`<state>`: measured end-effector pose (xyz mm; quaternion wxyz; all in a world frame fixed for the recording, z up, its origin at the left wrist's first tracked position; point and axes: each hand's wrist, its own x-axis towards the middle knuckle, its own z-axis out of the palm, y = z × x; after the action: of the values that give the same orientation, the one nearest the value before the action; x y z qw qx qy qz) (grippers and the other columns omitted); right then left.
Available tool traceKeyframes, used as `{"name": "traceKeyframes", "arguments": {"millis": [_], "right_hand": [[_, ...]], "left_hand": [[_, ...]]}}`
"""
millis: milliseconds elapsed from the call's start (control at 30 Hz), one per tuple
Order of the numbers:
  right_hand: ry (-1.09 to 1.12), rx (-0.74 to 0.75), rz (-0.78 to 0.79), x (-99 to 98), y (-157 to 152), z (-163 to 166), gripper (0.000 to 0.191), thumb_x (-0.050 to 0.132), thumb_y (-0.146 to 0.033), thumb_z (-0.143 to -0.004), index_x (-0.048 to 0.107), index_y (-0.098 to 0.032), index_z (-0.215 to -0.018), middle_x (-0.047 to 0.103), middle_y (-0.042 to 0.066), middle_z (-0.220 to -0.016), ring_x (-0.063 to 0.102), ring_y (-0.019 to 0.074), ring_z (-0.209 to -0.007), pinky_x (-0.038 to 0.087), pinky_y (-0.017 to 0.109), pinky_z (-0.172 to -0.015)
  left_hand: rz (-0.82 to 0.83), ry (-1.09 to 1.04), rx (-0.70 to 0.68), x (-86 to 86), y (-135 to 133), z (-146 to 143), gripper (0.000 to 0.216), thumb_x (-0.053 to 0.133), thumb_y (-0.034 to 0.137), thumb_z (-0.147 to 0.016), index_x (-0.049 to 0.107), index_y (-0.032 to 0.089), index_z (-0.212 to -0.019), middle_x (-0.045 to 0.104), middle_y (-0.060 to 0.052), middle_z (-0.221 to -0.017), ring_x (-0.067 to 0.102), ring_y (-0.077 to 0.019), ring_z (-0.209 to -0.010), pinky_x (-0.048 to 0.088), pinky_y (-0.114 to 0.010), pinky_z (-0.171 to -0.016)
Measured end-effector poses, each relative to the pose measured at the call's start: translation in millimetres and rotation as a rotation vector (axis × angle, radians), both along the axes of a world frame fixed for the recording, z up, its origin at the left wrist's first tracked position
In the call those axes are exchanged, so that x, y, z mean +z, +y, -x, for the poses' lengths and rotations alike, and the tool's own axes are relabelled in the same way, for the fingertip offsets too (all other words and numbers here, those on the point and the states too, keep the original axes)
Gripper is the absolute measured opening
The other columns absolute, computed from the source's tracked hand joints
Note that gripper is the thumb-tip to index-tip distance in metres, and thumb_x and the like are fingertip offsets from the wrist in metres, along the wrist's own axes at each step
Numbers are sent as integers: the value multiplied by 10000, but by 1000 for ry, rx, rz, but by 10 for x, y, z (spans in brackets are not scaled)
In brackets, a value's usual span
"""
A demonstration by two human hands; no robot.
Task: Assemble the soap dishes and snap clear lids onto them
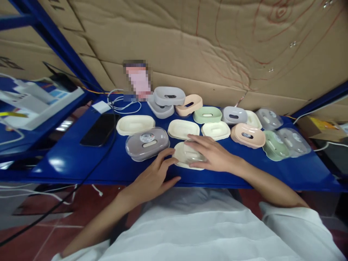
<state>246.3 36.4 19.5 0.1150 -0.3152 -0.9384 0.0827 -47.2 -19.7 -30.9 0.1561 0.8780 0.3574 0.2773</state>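
My right hand [210, 154] lies over a cream soap box with a clear lid [182, 156] near the front edge of the blue table [81, 163], its fingers curved around the lid. My left hand [152, 177] rests at the table's front edge, fingers spread, with the fingertips touching the left end of that same box. Just left of it stands a closed grey soap box with a clear lid and a round sticker [146, 143].
Several soap-box bases and lids in cream, green, pink and grey lie across the table's back and right. A black phone [99, 129], a white charger [101, 107] with cable and a black cord lie at the left. Cardboard lines the wall behind.
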Motion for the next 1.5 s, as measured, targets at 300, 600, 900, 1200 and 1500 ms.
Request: {"name": "traceKeyframes", "arguments": {"millis": [300,600,900,1200,1500], "right_hand": [[-4,-67,79,157,-197,-65,845,810,-515,-943,443,-238,-1652,376,187,-1759,461,374,-1581,458,606,-1254],[51,12,16,-13,-117,-42,570,706,-527,-1028,609,-200,-1484,567,170,-1628,568,360,-1493,524,556,-1209],[11,-193,-234,12,137,-298,573,624,-535,-1067,579,-219,-1542,568,176,-1626,468,379,-1566,421,580,-1253],[28,-464,-387,-80,490,-502,507,408,-97,-1026,610,-224,-1474,638,140,-1555,549,311,-1490,359,556,-1223],[-17,-840,-382,55,729,-982,561,436,-128,-951,613,-151,-1483,673,203,-1494,608,369,-1390,398,585,-1151]], "left_hand": [[69,24,7,75,-43,18,573,609,305,-1093,366,263,-1610,363,-180,-1679,432,-329,-1583,486,-572,-1267],[-34,5,-29,19,-40,23,577,620,299,-1094,399,251,-1624,428,-184,-1634,558,-309,-1442,542,-533,-1216],[-72,89,-74,61,-14,16,447,601,281,-1096,522,233,-1534,415,-180,-1660,457,-357,-1529,499,-591,-1229],[-36,106,-122,71,16,20,305,586,293,-1099,630,232,-1394,525,-154,-1600,485,-343,-1505,485,-582,-1225],[-38,100,-128,86,15,20,307,593,298,-1095,635,226,-1390,560,-143,-1583,487,-333,-1514,478,-566,-1238]]}}
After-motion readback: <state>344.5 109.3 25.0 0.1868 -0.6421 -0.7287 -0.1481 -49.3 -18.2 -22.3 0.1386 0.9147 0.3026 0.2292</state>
